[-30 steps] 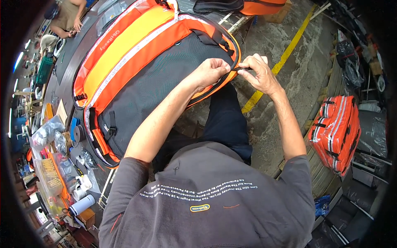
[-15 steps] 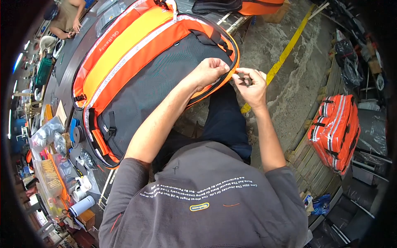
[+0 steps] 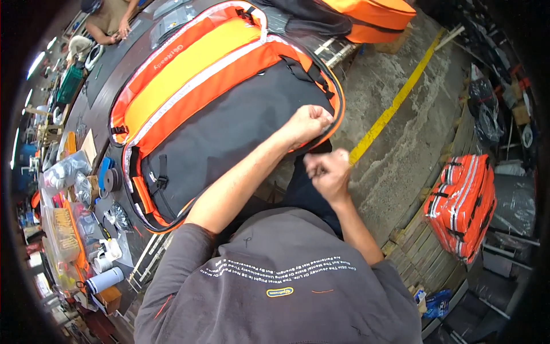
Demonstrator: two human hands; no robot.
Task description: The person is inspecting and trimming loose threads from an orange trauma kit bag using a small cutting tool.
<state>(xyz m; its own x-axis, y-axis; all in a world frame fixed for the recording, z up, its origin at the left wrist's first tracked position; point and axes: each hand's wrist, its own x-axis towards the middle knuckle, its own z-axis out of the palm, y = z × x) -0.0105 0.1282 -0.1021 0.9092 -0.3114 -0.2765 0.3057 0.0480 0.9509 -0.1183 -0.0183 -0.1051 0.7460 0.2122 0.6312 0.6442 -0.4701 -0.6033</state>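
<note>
Hands first: the left hand [image 3: 309,123] is curled into a tight fist on the near right edge of the bag [image 3: 229,109], knuckles up, pinching the orange rim where the black panel meets the piping. Its forearm runs bare from the grey sleeve diagonally up across the black fabric. The right hand [image 3: 327,172] is also closed, fingers folded in toward the palm, held just off the bag's edge and slightly nearer the body than the left; whether it grips a zip pull or thread is too small to tell. The two fists are close together but not touching.

The bag is large, black in its middle with orange and yellow bands and pale reflective strips along the far side. It lies flat across the bench [image 3: 100,109], its near right corner overhanging the bench's edge toward the person, and that corner is where both hands are.

Along the bench's left end sit clear plastic packets [image 3: 63,172], a blue tape roll [image 3: 105,170] and a white cylinder [image 3: 104,280]. Another person's arms [image 3: 117,26] rest at the far left corner. Beyond the bench the floor is rough concrete with a yellow line [image 3: 395,103] painted across it. A folded orange pack [image 3: 461,203] with reflective stripes rests on a wooden pallet [image 3: 421,241] to the right, and a second orange bag [image 3: 372,17] lies at the far edge.
</note>
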